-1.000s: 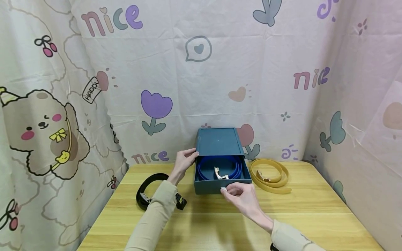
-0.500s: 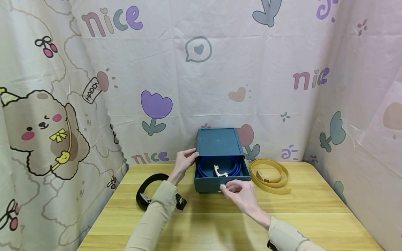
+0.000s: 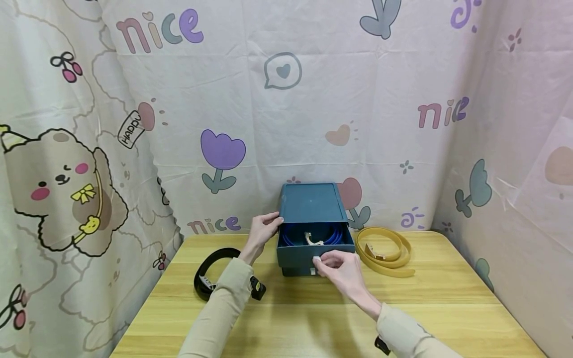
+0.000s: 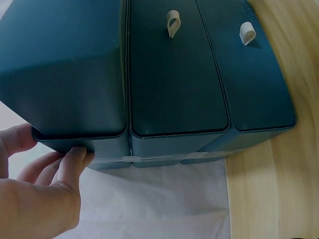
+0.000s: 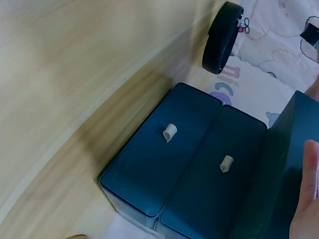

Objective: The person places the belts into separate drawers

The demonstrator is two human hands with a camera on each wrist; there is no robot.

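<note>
A dark teal drawer box point(image 3: 312, 201) stands at the back of the table. Its top drawer point(image 3: 293, 256) is partly out and holds a coiled blue belt point(image 3: 335, 233) with a shiny metal buckle point(image 3: 313, 240). At the drawer's front, my right hand point(image 3: 343, 272) pinches the small pale pull tab point(image 3: 317, 259). My left hand point(image 3: 259, 232) grips the box's left upper edge; in the left wrist view its thumb and fingers point(image 4: 72, 164) go round the casing corner. Two lower drawers with pale loop tabs point(image 4: 247, 33) are closed.
A coiled black belt point(image 3: 200, 273) with a silver buckle lies left of the box, partly behind the left sleeve. Right of the box is a coiled yellow belt point(image 3: 405, 251) with a gold buckle. Patterned cloth point(image 3: 286, 124) hangs behind and at both sides of the wooden table point(image 3: 447, 298).
The top drawer has slid back into the box, the right hand moving with it on its tab. More of the blue belt is now hidden, and a lower tab shows. The left hand stays put.
</note>
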